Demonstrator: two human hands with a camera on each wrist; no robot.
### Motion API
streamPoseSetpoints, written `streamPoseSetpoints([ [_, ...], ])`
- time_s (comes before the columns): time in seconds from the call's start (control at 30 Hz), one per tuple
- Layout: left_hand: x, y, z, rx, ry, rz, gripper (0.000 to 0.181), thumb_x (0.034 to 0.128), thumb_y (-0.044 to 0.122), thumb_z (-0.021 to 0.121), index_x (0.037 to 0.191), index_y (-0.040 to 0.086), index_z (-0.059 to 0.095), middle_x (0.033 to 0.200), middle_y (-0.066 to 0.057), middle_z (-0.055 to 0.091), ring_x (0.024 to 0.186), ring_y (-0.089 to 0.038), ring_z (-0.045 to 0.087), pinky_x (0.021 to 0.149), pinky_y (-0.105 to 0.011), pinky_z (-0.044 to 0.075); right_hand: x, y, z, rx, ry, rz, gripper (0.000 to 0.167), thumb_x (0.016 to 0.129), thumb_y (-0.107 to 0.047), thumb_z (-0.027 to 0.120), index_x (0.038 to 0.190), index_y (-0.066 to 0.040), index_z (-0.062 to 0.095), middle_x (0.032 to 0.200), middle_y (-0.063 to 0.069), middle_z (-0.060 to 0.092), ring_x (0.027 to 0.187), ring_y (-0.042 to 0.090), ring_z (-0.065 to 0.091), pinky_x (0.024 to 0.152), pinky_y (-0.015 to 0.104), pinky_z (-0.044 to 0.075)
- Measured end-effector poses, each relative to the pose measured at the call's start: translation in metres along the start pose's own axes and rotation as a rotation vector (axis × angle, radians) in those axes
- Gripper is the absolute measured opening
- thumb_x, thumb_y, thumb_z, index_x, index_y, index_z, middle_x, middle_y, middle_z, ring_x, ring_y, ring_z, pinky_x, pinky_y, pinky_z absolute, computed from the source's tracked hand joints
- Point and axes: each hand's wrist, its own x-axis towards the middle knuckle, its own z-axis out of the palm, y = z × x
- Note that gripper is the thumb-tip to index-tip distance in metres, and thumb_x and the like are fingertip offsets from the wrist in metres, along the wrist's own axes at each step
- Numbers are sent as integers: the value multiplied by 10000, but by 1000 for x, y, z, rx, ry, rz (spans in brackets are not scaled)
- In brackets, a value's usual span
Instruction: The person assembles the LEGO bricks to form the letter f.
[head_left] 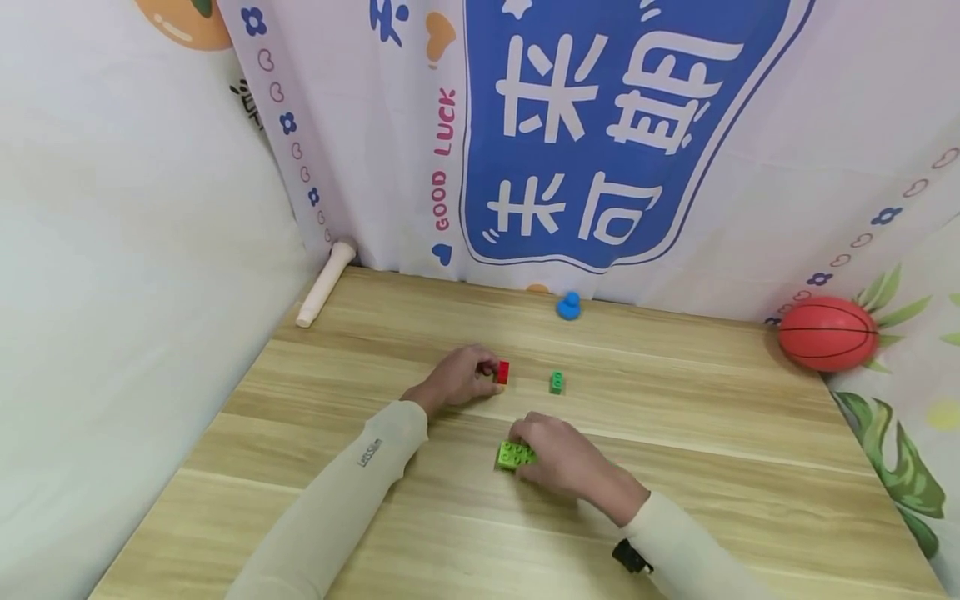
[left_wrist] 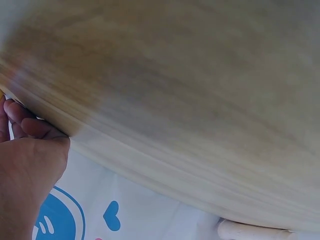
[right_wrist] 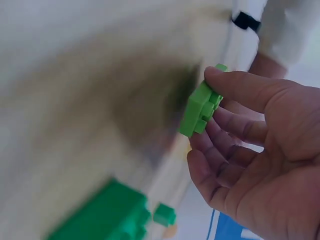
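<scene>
Near the middle of the wooden table, my left hand [head_left: 468,377] pinches a small red toy brick [head_left: 503,372] at its left side. A speck of yellow shows just under that brick; I cannot tell what it is. In the left wrist view, the left hand [left_wrist: 32,160] is at the left edge with its fingers curled, and the red brick is out of sight. Closer to me, my right hand [head_left: 558,454] grips a light green studded brick [head_left: 514,455] between thumb and fingers. The right wrist view shows this light green brick [right_wrist: 200,107] in the right hand [right_wrist: 250,135]. A small darker green brick [head_left: 557,382] stands right of the red one.
A blue knobbed object [head_left: 569,306] sits at the table's back edge. In the far left corner lies a pale rod [head_left: 327,283]. A red ball with black lines [head_left: 828,333] is at the right back corner. Printed cloth [head_left: 420,150] hangs behind the table [head_left: 675,400].
</scene>
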Motion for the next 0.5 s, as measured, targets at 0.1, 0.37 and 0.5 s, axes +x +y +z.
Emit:
streamPoseSetpoints([
  [0.1,0,-1,0,-3,4,5,309,930,220,865,1187,80,765,1087,-44,711,1006,-171,632,959,-372,553,10,7,-15,56,40,38,298,903,-141,872,1166,-85,744,1095,35,719,960,158,647,874,396,594],
  [0.37,-1,-2,-1,-28,15,15,313,922,199,872,1182,56,772,1094,-63,713,1013,-186,638,958,-380,558,47,28,-46,45,199,-16,288,909,-96,857,1188,-93,783,1085,48,734,970,187,662,876,399,595],
  [0.5,-1,-3,0,-32,25,54,287,911,193,879,1145,56,782,1075,-65,727,990,-172,645,922,-351,556,65,36,-46,37,243,-58,320,918,-87,840,1233,-89,781,1150,78,734,1047,227,680,940,454,594],
])
